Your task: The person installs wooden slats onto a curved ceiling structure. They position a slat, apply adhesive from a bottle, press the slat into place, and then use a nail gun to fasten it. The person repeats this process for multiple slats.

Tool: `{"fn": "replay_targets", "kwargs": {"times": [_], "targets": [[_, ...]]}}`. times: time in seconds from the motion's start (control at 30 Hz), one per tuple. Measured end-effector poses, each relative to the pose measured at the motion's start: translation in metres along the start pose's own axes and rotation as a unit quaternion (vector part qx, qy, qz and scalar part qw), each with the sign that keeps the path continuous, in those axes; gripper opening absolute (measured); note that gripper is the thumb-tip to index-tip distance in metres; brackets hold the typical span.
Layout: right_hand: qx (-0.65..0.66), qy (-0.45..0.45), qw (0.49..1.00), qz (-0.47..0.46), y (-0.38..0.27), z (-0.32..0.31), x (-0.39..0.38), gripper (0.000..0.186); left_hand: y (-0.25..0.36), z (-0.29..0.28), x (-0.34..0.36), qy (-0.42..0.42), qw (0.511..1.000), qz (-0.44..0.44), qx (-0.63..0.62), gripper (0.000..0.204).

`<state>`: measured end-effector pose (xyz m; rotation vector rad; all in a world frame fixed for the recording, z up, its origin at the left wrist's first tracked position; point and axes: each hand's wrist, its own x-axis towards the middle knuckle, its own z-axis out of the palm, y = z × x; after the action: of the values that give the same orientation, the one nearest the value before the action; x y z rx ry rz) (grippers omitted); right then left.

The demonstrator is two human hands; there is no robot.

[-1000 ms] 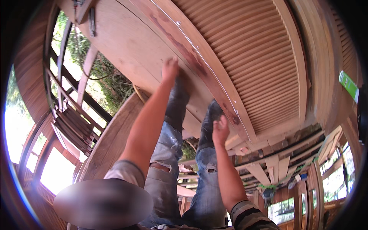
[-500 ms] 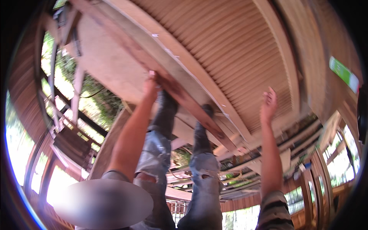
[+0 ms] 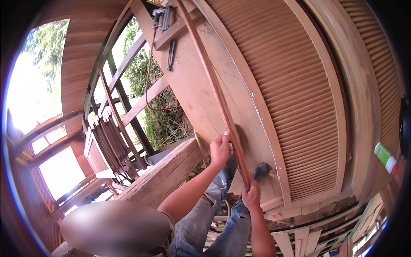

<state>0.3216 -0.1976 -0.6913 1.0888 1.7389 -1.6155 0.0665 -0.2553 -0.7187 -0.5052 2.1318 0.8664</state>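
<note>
A long, narrow reddish-brown wooden strip (image 3: 209, 70) runs from the top of the view down to my hands. My left hand (image 3: 221, 150) has its fingers closed round the strip's edge. Nearer to me, my right hand (image 3: 251, 195) grips the strip's near end. Beneath the strip lies a wide, pale wooden board (image 3: 192, 90). Right of it is a wooden frame with a louvred panel (image 3: 295, 98), its slats close together. Whitish spots and a thin line mark the frame's left rail (image 3: 257, 105).
A green and white tube (image 3: 385, 157) with a red tip lies far right. An air tool (image 3: 157, 19) with a hose rests at the board's far end. A thick timber beam (image 3: 160, 171) is on my left, and loose wood pieces (image 3: 302, 237) lie lower right. A blurred grey oval covers the lower left.
My right hand, raised and empty before, now grips the strip's near end. The strip stands steeper in view, its narrow edge showing. The view has turned, bringing the tools and beam further in.
</note>
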Motion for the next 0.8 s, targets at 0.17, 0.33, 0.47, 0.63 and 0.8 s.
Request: {"fn": "replay_targets", "kwargs": {"times": [0.17,0.33,0.47,0.63,0.8], "targets": [[0.338,-0.208,0.91,0.123,-0.03,-0.036,-0.054,0.041,0.021,-0.046,0.049,-0.047,0.959,-0.065,-0.273,0.055],[0.225,-0.175,0.931,0.228,-0.045,-0.087,-0.103,0.043,0.067,-0.053,0.086,-0.222,0.911,-0.084,-0.338,0.041],[-0.044,-0.016,0.989,0.14,-0.04,-0.098,-0.138,0.055,0.082,-0.031,0.062,-0.168,0.931,-0.079,-0.314,0.033],[-0.199,0.159,0.961,0.111,-0.098,-0.086,-0.169,0.066,0.1,-0.045,0.038,-0.13,0.962,-0.031,-0.238,0.043],[-0.266,0.134,0.955,-0.007,-0.173,-0.051,-0.157,0.101,0.12,-0.083,0.022,-0.086,0.992,0.037,-0.079,0.049]]}}
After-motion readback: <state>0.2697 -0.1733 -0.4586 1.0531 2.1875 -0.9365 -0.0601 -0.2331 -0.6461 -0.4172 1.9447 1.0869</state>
